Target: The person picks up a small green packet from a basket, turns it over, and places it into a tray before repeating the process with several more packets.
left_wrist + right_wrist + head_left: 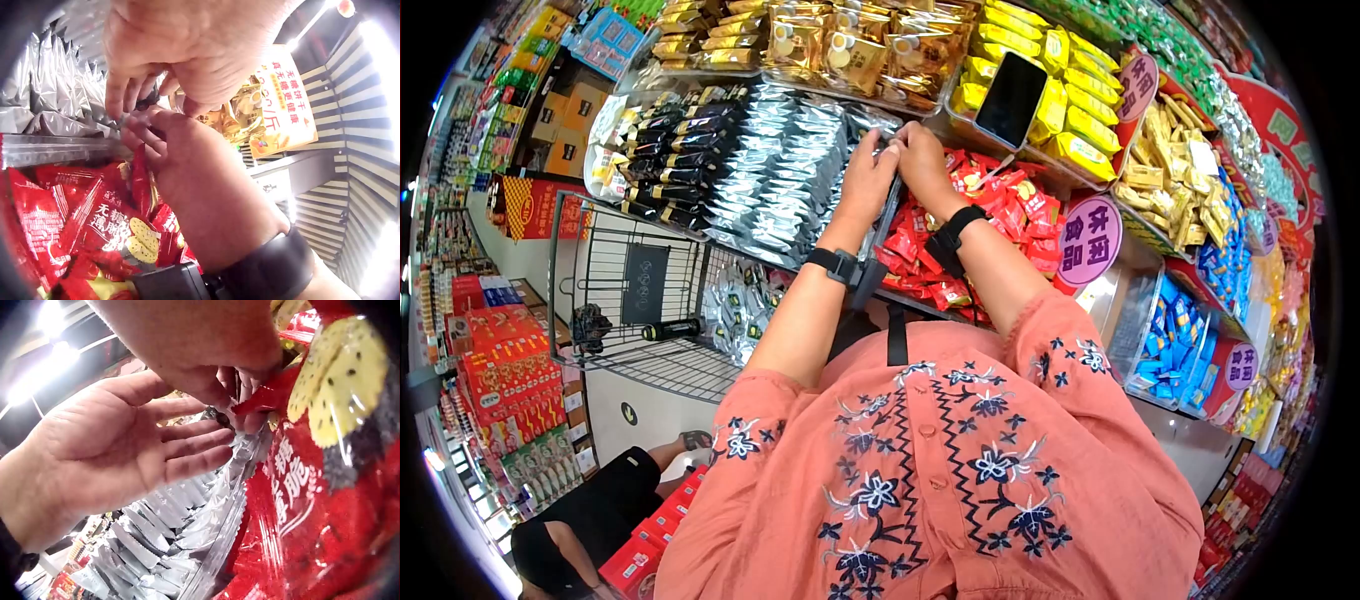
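Both hands meet at the divider between a bin of silver packets (775,165) and a bin of red cracker packets (1025,215). In the right wrist view my left hand (119,434) shows its palm, its fingers nearly straight with tips by a small dark piece (219,416). Right beside those tips, my right hand (925,168) bends its fingers downward, close to a red packet corner (269,394). From the left wrist view, the left hand (187,50) arches over the right hand (197,165). I cannot tell what the right fingers hold.
A phone (1010,98) lies over yellow packets behind the hands. Black packets (685,150) fill the left of the silver bin. A wire shopping cart (600,270) stands at the left. Another person (585,500) is at the lower left, near red boxes (655,535).
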`<state>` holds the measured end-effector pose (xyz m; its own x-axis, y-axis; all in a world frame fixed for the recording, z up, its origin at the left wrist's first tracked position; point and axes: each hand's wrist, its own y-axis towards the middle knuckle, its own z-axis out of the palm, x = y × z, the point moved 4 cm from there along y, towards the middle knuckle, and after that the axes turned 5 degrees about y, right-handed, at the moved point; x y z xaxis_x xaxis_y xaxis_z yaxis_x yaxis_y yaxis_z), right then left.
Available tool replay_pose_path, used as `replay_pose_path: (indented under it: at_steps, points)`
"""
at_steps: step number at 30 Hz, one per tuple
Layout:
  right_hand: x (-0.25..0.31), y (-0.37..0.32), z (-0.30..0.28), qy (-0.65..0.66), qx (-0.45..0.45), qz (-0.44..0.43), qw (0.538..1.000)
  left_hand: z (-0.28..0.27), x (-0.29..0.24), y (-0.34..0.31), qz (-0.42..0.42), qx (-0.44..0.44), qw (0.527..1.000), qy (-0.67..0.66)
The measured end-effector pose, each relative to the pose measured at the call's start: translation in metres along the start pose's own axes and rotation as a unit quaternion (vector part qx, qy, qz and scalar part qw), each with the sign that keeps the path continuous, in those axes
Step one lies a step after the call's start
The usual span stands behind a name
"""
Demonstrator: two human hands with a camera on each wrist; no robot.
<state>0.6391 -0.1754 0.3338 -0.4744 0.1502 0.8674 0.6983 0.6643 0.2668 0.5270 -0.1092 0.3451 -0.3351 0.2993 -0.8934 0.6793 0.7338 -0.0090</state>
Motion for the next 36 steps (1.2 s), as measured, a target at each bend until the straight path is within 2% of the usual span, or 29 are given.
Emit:
replay_pose_path:
  at_steps: [4,10,13,16,20,28,36]
  points:
    - [0.003,-0.002,-0.002,-0.004,-0.018,0.0,1.0,-0.003,-0.01,-0.002,-0.031,0.01,0.999,-0.004]
    - [0.009,-0.003,-0.011,0.009,-0.051,-0.043,0.998,-0.003,-0.016,0.0,-0.002,0.003,1.0,-0.024]
    - [0.008,-0.002,-0.016,0.022,-0.04,-0.029,0.999,-0.004,-0.016,-0.002,-0.044,0.024,0.998,-0.045]
    - [0.001,0.0,-0.017,0.069,-0.026,0.01,0.997,0.003,0.006,0.005,-0.013,0.009,0.998,-0.066]
    - [0.009,-0.004,-0.025,0.096,-0.017,0.018,0.995,0.005,0.018,0.006,-0.032,0.007,0.999,-0.031]
    - [0.017,-0.011,-0.034,0.144,-0.004,0.039,0.989,0.0,0.011,0.002,-0.019,0.0,1.0,0.007]
    - [0.031,-0.02,-0.037,0.172,0.014,0.039,0.984,-0.011,0.003,-0.007,-0.035,0.016,0.999,-0.02]
